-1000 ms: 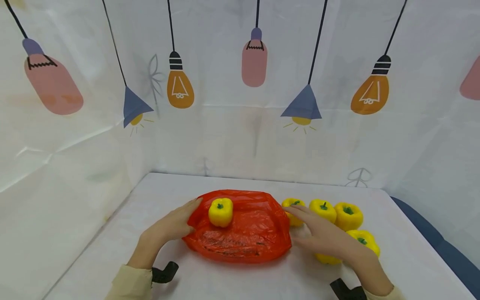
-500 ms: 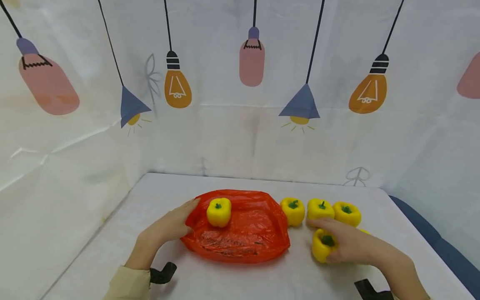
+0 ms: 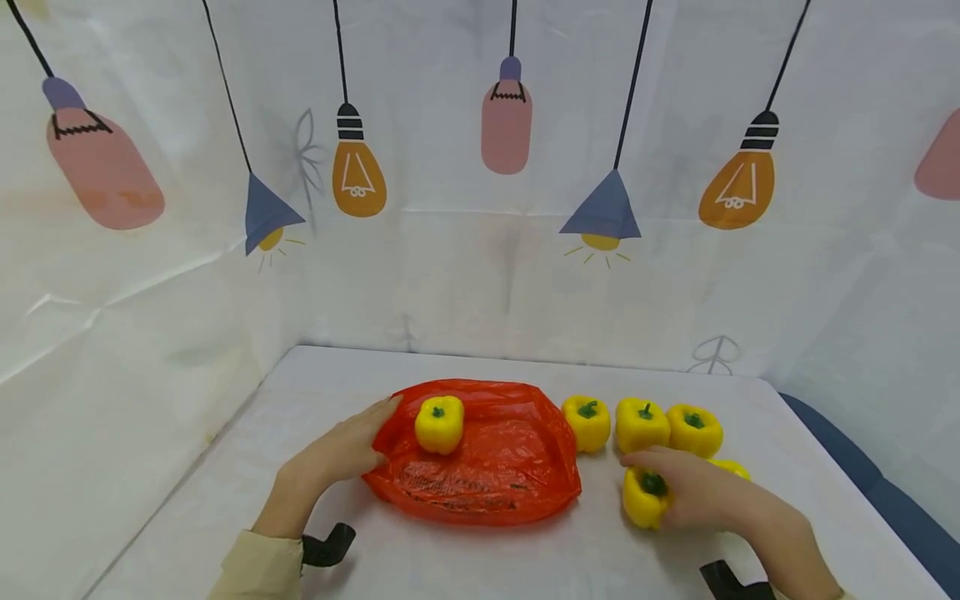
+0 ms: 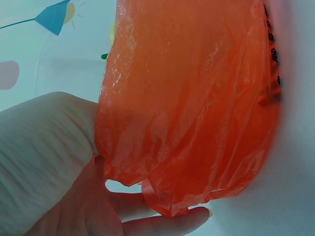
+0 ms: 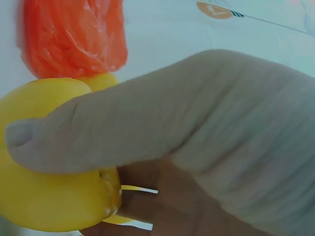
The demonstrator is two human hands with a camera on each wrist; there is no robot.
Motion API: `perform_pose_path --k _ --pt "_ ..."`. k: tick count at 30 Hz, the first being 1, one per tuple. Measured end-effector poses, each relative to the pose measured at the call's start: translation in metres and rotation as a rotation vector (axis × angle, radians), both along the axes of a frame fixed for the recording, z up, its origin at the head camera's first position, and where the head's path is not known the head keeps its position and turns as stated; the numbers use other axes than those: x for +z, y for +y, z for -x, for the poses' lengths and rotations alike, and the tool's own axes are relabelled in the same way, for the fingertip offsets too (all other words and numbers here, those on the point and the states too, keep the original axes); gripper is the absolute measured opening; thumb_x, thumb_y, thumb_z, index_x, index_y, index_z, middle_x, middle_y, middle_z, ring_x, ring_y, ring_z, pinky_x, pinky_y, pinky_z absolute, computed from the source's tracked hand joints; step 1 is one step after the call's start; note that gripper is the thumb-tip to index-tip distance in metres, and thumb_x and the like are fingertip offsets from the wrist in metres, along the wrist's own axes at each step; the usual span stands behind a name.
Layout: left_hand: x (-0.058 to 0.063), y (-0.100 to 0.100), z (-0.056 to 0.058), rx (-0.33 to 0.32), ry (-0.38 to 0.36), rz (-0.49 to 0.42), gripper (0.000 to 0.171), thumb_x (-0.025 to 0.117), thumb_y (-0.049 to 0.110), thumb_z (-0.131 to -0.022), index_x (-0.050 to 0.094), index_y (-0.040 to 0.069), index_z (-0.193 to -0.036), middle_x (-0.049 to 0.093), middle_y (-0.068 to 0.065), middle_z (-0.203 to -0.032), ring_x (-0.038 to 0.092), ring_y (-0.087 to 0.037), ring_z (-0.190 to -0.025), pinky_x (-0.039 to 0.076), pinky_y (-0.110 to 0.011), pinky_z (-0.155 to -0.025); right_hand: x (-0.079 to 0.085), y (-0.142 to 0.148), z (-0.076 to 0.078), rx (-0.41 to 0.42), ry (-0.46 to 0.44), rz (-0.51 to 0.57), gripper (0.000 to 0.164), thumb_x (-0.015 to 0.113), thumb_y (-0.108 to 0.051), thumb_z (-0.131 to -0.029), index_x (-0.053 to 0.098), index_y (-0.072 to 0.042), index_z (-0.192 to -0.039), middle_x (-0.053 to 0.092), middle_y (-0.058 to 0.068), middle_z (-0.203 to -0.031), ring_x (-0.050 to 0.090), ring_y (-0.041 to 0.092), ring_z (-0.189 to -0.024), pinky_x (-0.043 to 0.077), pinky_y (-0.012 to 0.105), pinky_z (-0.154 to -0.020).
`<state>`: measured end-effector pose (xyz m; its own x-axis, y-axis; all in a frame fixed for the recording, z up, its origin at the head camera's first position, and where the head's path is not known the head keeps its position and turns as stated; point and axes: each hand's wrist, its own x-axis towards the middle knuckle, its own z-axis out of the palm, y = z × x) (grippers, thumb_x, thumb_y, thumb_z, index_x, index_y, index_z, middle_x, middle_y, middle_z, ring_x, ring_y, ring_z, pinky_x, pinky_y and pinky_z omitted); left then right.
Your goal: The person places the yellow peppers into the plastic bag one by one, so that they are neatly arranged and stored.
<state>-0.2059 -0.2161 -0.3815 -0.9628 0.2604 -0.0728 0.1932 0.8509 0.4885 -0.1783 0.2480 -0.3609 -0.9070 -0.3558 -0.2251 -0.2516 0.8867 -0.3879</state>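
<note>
Since the earlier frame, the right hand has been drawn back from the bag's edge and is now curled around the near yellow pepper, which sits on the surface just right of the red plastic bag. In the right wrist view the thumb is seen wrapped over the pepper's top. The left hand is laid with fingers extended along the bag's left edge, and in the left wrist view the plastic is touched by its fingers. For a clean lift, the pepper would best be held firmly around its body, since the skin looks smooth, and raised straight up. One pepper already rests on the bag. Three more peppers are lined up just behind the gripped one, and another is partly hidden behind the right hand; these could be knocked if the hand is swung wide.
</note>
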Motion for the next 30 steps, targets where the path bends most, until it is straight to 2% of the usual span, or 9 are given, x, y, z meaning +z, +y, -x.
perform_pose_path --k 5,12,19,26,30 --pt "-0.002 0.001 0.001 -0.003 -0.001 0.008 0.079 0.064 0.003 -0.085 0.03 0.009 -0.156 0.031 -0.014 -0.162 0.032 -0.037 -0.148 0.032 -0.06 -0.117 -0.003 0.0 0.001 0.016 0.015 0.013 0.067 0.083 -0.005 -0.064 0.065 -0.02 -0.127 0.064 -0.002 -0.129 0.054 0.018 -0.103 0.049 0.061 -0.1" --pt "-0.003 0.002 0.002 0.002 -0.014 0.008 0.08 0.065 0.003 -0.086 0.03 0.01 -0.157 0.031 -0.014 -0.162 0.034 -0.038 -0.147 0.034 -0.06 -0.116 -0.001 -0.009 -0.001 0.063 0.059 0.029 0.065 0.078 -0.004 -0.064 0.065 -0.018 -0.127 0.065 -0.003 -0.127 0.055 0.019 -0.107 0.049 0.06 -0.101" --pt "-0.003 0.002 0.003 0.0 -0.015 0.01 0.08 0.065 0.004 -0.086 0.029 0.01 -0.157 0.03 -0.014 -0.162 0.033 -0.039 -0.147 0.034 -0.061 -0.116 0.006 -0.021 0.001 0.023 0.083 0.07 0.067 0.075 -0.006 -0.068 0.063 -0.031 -0.129 0.062 -0.014 -0.124 0.052 0.015 -0.108 0.048 0.057 -0.102" --pt "-0.003 0.0 0.004 0.0 -0.025 0.009 0.079 0.065 0.004 -0.087 0.028 0.01 -0.157 0.029 -0.015 -0.163 0.031 -0.039 -0.148 0.032 -0.061 -0.117 0.012 -0.03 0.003 0.042 0.143 0.114 0.069 0.073 -0.008 -0.072 0.059 -0.029 -0.136 0.059 -0.013 -0.137 0.052 0.02 -0.128 0.042 0.058 -0.11" --pt "-0.003 0.0 0.002 0.003 -0.03 0.001 0.079 0.065 0.004 -0.087 0.028 0.009 -0.157 0.029 -0.015 -0.163 0.031 -0.039 -0.148 0.032 -0.061 -0.116 0.015 -0.035 0.004 0.068 0.191 0.139 0.066 0.073 -0.008 -0.074 0.059 -0.027 -0.136 0.059 -0.011 -0.137 0.05 0.025 -0.132 0.044 0.059 -0.108"
